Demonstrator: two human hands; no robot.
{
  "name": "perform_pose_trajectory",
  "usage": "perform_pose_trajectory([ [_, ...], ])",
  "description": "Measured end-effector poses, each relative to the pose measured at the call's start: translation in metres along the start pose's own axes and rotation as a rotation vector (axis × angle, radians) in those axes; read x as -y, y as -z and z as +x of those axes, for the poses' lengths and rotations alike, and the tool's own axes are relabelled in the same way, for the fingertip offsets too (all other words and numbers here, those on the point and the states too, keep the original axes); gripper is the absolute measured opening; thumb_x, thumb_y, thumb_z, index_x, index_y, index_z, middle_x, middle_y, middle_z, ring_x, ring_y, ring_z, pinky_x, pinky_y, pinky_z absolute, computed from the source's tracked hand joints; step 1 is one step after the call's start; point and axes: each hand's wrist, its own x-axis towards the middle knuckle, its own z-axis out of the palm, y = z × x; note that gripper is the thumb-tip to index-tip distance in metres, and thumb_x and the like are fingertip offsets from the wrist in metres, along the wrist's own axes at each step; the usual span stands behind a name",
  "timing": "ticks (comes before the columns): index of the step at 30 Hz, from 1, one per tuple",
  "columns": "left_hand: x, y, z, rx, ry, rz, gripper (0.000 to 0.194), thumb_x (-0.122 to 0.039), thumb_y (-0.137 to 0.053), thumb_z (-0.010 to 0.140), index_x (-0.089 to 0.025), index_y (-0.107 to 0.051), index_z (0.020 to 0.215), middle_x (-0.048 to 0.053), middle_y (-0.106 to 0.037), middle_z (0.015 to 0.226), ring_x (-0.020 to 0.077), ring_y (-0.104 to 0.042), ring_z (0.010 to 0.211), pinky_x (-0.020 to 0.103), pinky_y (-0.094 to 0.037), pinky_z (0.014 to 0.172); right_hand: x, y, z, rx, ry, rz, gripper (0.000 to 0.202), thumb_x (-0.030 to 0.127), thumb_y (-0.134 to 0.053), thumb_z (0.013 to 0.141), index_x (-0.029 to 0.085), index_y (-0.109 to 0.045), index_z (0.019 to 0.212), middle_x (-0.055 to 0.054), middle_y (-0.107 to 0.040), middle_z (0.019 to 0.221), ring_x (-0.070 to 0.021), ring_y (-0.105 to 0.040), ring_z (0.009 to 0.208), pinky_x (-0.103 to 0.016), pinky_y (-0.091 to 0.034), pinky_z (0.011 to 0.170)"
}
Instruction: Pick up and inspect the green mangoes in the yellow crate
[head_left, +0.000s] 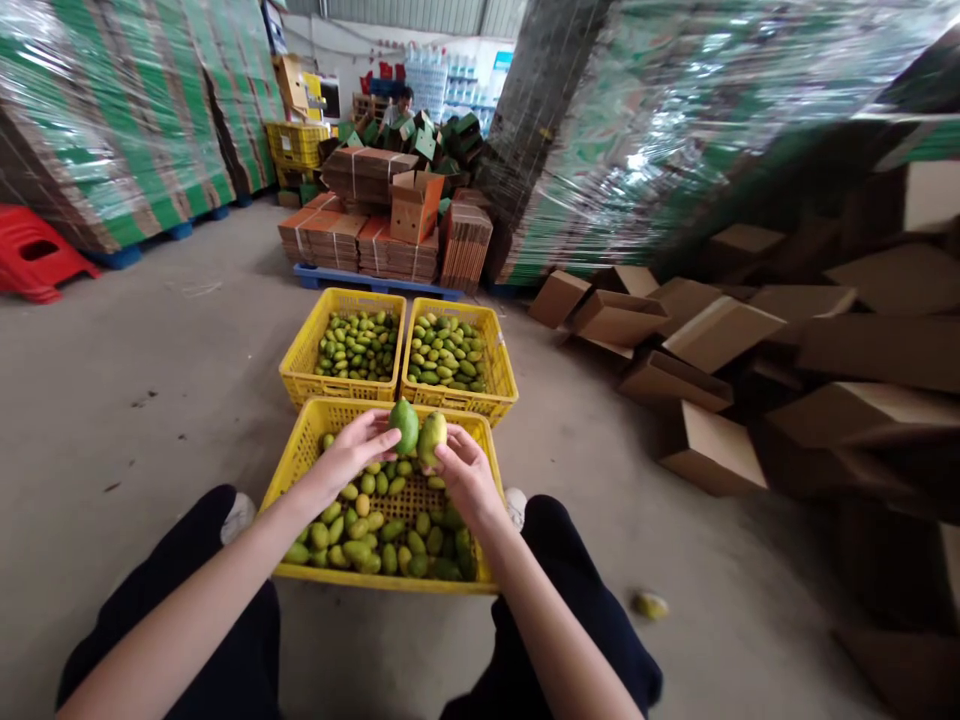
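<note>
My left hand (358,450) holds a dark green mango (404,426) between its fingers. Close beside it, my right hand (466,468) grips a yellow-green mango (432,440) with the thumb toward me. Both fruits are held up above the near yellow crate (382,582), which has mangoes lying along its near side and more around the middle, with part of its slotted bottom showing. Just beyond stand two more yellow crates, the left one (337,388) and the right one (457,400), both holding many green mangoes.
A lone mango (649,605) lies on the floor at the right. Open cardboard boxes (712,445) are heaped on the right. Flattened cartons sit on a blue pallet (375,283) ahead. A red stool (37,255) is far left. A person (403,103) is in the background.
</note>
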Motion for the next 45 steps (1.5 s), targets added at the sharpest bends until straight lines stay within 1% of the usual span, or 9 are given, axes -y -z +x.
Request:
perform_pose_trajectory([
  [7,0.003,0.01,-0.002,0.088,0.127,-0.242,0.028,-0.013,-0.07,0.077,-0.01,-0.07,0.104,0.012,-0.073,0.103,0.0228,-0.069,0.096,0.037,-0.052,0.094,-0.005,0.006,-0.001,-0.006,-0.032,0.024,0.033,0.035,-0.086,0.061,0.023,-0.071,0.089,0.002,-0.07,0.079,-0.0117,-0.061,0.067,-0.023,-0.05,0.062],
  [11,0.003,0.013,-0.004,0.04,0.116,-0.265,0.031,-0.009,-0.064,0.08,-0.014,-0.069,0.111,0.012,-0.07,0.113,0.0223,-0.068,0.101,0.039,-0.052,0.096,-0.007,0.005,-0.002,0.008,-0.055,0.022,0.032,0.033,-0.085,0.062,0.024,-0.072,0.089,0.001,-0.072,0.085,-0.0121,-0.062,0.072,-0.022,-0.049,0.066],
  [15,0.003,0.015,-0.004,-0.027,0.119,-0.254,0.036,-0.009,-0.06,0.084,-0.018,-0.064,0.118,0.01,-0.07,0.114,0.0195,-0.071,0.091,0.039,-0.055,0.091,-0.006,0.0,-0.002,0.01,-0.058,0.026,0.033,0.032,-0.085,0.061,0.024,-0.073,0.091,0.0,-0.074,0.093,-0.015,-0.064,0.081,-0.024,-0.05,0.072],
  [19,0.001,0.014,-0.003,-0.01,0.173,-0.218,0.037,-0.015,-0.058,0.087,-0.016,-0.061,0.124,0.012,-0.071,0.108,0.0199,-0.072,0.086,0.04,-0.055,0.091,-0.005,-0.001,-0.001,-0.01,-0.063,0.044,0.035,0.031,-0.084,0.061,0.024,-0.074,0.093,-0.002,-0.074,0.097,-0.0181,-0.066,0.088,-0.027,-0.052,0.078],
  [24,0.004,0.01,-0.005,0.043,0.114,-0.127,0.038,-0.018,-0.068,0.081,-0.016,-0.064,0.119,0.011,-0.066,0.123,0.0212,-0.068,0.101,0.038,-0.052,0.097,-0.009,0.001,0.001,0.002,-0.097,0.027,0.033,0.035,-0.083,0.064,0.024,-0.073,0.094,-0.001,-0.074,0.096,-0.018,-0.067,0.085,-0.031,-0.054,0.08],
  [30,0.008,0.011,-0.004,-0.003,0.065,-0.073,0.037,-0.019,-0.072,0.078,-0.017,-0.066,0.115,0.009,-0.065,0.126,0.0241,-0.061,0.115,0.039,-0.048,0.101,-0.015,0.001,0.003,-0.037,-0.097,0.02,0.031,0.039,-0.084,0.063,0.025,-0.074,0.089,0.001,-0.075,0.084,-0.0146,-0.067,0.072,-0.03,-0.055,0.076],
  [34,0.012,0.012,-0.002,-0.107,0.076,-0.035,0.027,-0.021,-0.07,0.081,-0.017,-0.068,0.108,0.009,-0.069,0.118,0.023,-0.06,0.116,0.039,-0.043,0.106,-0.018,0.0,0.004,-0.071,-0.088,-0.062,0.039,0.045,-0.082,0.063,0.024,-0.075,0.096,-0.002,-0.076,0.093,-0.0192,-0.069,0.081,-0.035,-0.054,0.08],
  [38,0.017,0.011,0.002,-0.172,0.184,-0.12,0.017,-0.019,-0.063,0.086,-0.015,-0.068,0.102,0.01,-0.072,0.106,0.0206,-0.066,0.104,0.04,-0.046,0.103,-0.02,-0.004,0.003,-0.054,-0.084,-0.137,0.041,0.045,-0.083,0.06,0.024,-0.075,0.094,-0.001,-0.076,0.095,-0.0222,-0.068,0.089,-0.036,-0.053,0.084],
  [45,0.019,0.009,0.003,-0.029,0.146,-0.265,0.021,-0.012,-0.067,0.081,-0.014,-0.072,0.1,0.01,-0.071,0.111,0.0193,-0.065,0.106,0.036,-0.046,0.104,-0.016,-0.005,0.002,-0.017,-0.124,-0.118,0.035,0.037,-0.085,0.06,0.023,-0.075,0.09,-0.001,-0.075,0.089,-0.0192,-0.068,0.083,-0.033,-0.054,0.081],
])
